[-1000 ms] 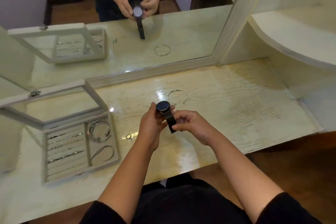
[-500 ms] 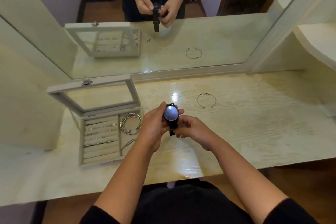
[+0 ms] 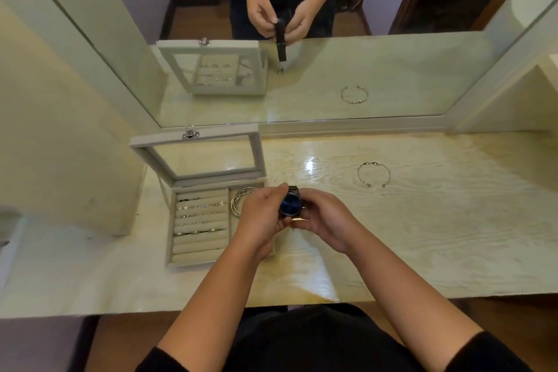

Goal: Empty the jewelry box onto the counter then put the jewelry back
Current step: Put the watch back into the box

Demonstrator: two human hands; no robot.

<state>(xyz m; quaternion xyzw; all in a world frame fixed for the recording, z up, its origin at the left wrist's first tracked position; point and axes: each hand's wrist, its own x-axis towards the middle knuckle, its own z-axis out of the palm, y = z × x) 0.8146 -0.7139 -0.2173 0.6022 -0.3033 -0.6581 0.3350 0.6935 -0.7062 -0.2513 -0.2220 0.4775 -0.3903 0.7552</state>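
Note:
A dark watch (image 3: pixel 291 205) with a blue face is held above the counter between both hands. My left hand (image 3: pixel 259 219) grips its left side and my right hand (image 3: pixel 324 217) grips its right side and strap. The open jewelry box (image 3: pixel 181 261) stands just left of the hands, its glass lid (image 3: pixel 197 157) raised. Rows of rings (image 3: pixel 200 214) fill its left part, and silver bangles (image 3: pixel 240 201) lie in its right compartment, partly hidden by my left hand. A silver cuff bracelet (image 3: pixel 373 174) lies on the counter to the right.
The pale wood-grain counter (image 3: pixel 422 235) runs along a large mirror (image 3: pixel 302 69) that reflects the box, the hands and the bracelet. A cream wall panel (image 3: pixel 60 130) rises on the left. A curved white shelf (image 3: pixel 537 3) sits at the upper right.
The view has swung right and nearer, so the box sits closer to the middle. Both hands have turned the watch face up and closed in around it, moving it beside the box.

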